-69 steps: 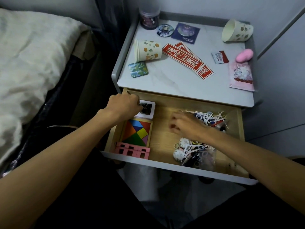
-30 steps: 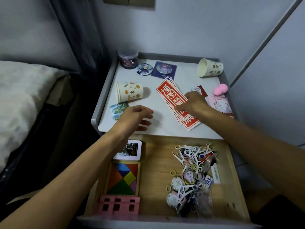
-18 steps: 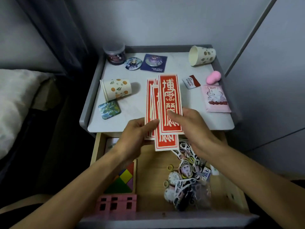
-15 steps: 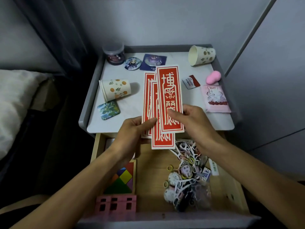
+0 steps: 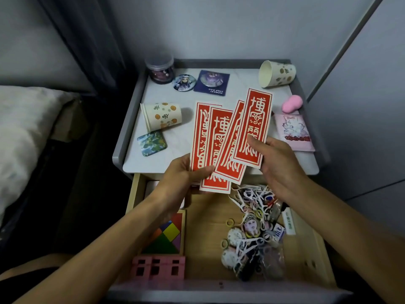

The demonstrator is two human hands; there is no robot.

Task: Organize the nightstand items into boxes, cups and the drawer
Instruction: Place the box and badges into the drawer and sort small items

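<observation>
Red cards (image 5: 228,139) fanned between your hands, left hand (image 5: 184,172) and right hand (image 5: 276,163) both pinching bottom ends; tangram (image 5: 168,235) half hidden by forearm.

Four red cards (image 5: 252,128), two paper cups (image 5: 163,116) (both on their sides), one jar (image 5: 160,70).

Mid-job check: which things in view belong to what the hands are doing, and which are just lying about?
In hand: red cards, gripped by left hand and right hand; open drawer below.
Lying about: front cup and back cup, both tipped over; jar; round badge; green tile; pink packet; pink sponge.
</observation>
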